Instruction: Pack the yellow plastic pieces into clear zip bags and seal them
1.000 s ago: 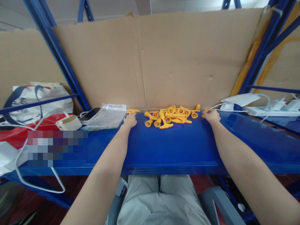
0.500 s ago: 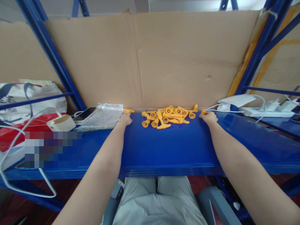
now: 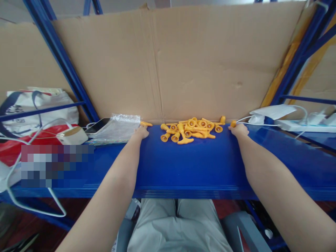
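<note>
Several orange-yellow plastic T-shaped pieces (image 3: 186,140), with cup-like hollow ends, lie in a loose pile on the blue shelf top (image 3: 183,168). Left of the pile, my left hand (image 3: 142,132) rests low on the shelf, closed on a T-shaped piece (image 3: 147,124) that pokes out past its fingers. Over on the pile's right, my right hand (image 3: 240,130) is closed around another T-shaped piece (image 3: 233,123), whose rounded end shows above the fingers. My fingers hide the rest of both pieces.
A cardboard sheet (image 3: 210,63) stands behind the shelf. To the left are a clear plastic bag (image 3: 120,127), a phone (image 3: 98,126), a white charger (image 3: 72,136) with a looped cable and a cloth bag (image 3: 57,106). At right lie a power strip (image 3: 304,126) and a white mask-like item (image 3: 274,111).
The whole view has shifted slightly, with things on the right appearing further right. Both hands keep their places beside the pile, and the pile looks the same.
</note>
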{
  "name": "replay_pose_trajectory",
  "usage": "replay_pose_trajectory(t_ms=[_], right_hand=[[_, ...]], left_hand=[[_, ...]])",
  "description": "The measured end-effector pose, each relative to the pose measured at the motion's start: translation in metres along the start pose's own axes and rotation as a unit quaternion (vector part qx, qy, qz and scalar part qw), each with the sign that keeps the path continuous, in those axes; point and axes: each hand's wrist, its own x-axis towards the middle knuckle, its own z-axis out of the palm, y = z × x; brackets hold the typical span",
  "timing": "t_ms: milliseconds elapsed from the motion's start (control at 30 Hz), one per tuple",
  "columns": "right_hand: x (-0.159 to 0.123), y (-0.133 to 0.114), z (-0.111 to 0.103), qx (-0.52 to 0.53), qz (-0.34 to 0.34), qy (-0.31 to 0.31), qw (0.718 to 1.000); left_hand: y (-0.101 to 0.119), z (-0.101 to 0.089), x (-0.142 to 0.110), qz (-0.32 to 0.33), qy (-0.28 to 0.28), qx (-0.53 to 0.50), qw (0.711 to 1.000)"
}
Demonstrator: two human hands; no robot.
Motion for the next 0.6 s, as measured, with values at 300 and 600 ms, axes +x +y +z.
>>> replay_pose_trajectory(t_ms=[300, 600], right_hand=[[0.016, -0.017, 0.006, -0.015, 0.022, -0.021, 0.999], [0.042, -0.014, 0.022, 0.026, -0.018, 0.007, 0.999]], left_hand=[[0.004, -0.001, -0.009, -0.001, 0.052, 0.029, 0.998], [0.007, -0.013, -0.011, 0.076, 0.131, -0.018, 0.988]])
